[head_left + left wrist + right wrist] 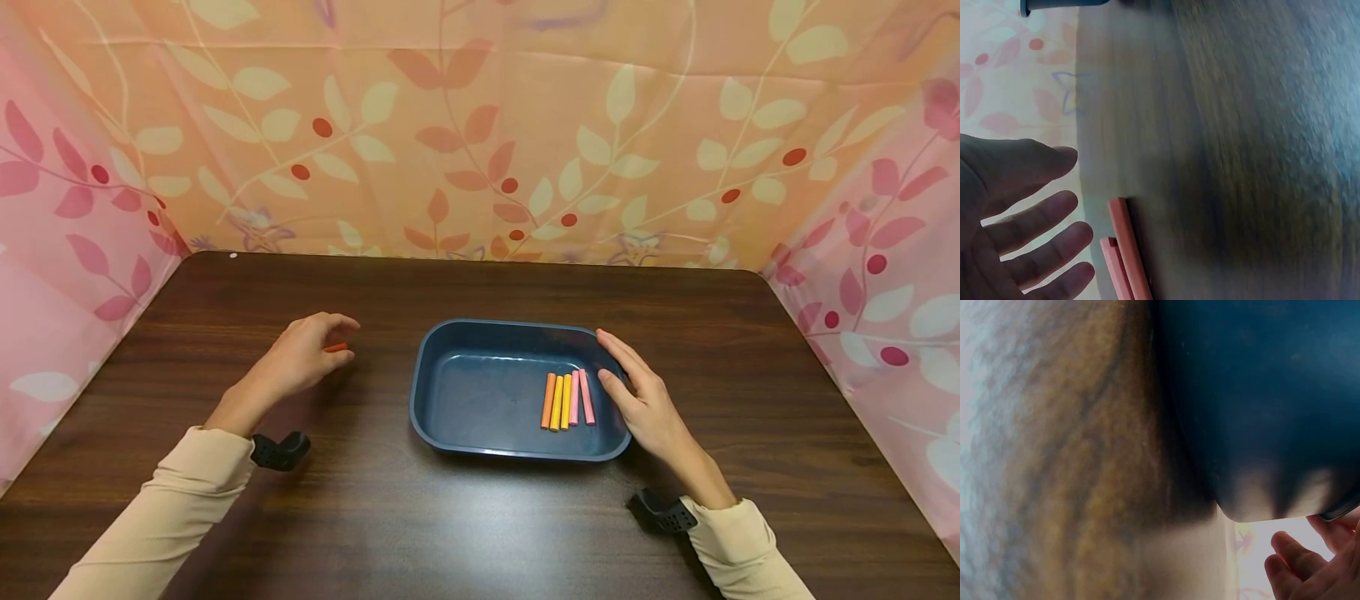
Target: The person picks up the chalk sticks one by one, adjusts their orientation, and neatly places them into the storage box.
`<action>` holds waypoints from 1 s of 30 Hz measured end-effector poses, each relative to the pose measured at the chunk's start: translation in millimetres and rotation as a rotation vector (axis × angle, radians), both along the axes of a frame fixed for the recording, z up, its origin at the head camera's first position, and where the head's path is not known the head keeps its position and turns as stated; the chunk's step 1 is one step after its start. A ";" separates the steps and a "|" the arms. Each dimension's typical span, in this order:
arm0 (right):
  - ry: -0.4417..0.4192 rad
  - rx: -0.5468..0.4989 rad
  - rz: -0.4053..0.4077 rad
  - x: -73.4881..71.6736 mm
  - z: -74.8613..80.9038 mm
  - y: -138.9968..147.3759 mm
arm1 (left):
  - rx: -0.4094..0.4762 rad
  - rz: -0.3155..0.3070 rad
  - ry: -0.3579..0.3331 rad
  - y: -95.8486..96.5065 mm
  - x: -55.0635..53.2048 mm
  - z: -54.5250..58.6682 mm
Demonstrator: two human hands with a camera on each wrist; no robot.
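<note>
hands (303, 354) (651, 408) beside tray (480, 404) of sticks (557, 402)

Across the top of the frame we see orange cloth (465, 108) printed with leaves and red dots; pink leafy cloth (885, 300) lines both sides. Below, we see a dark wooden table (375, 517), a white spot (233, 256) near its upper-left corner.

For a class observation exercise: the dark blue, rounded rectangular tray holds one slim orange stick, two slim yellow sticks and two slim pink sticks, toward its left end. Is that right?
The end is wrong. The head view shows the dark blue, rounded rectangular tray holding one slim orange stick, two slim yellow sticks and two slim pink sticks, toward its right end.
</note>
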State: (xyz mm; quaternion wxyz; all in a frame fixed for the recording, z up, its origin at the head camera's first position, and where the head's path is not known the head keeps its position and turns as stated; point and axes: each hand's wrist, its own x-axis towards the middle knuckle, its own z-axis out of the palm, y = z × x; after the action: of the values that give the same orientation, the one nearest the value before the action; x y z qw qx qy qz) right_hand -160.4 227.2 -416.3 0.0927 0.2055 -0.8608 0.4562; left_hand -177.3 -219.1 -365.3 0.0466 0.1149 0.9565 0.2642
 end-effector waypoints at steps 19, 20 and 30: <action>0.000 0.005 -0.005 0.2 -0.8 0.1 | -0.107 0.046 -0.051 -16.7 -3.1 -8.6; 0.001 0.004 -0.003 0.2 -0.9 0.1 | -0.118 0.054 -0.054 -16.9 -3.1 -9.1; -0.023 0.018 -0.005 0.4 -0.6 0.9 | -0.161 0.090 -0.078 -19.5 -5.4 -13.8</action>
State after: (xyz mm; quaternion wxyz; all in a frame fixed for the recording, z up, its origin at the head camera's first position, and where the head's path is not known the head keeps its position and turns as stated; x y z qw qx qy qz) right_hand -160.0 228.1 -416.9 0.0823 0.1989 -0.8664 0.4506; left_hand -182.7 -238.6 -379.1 0.0808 0.0573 0.9762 0.1928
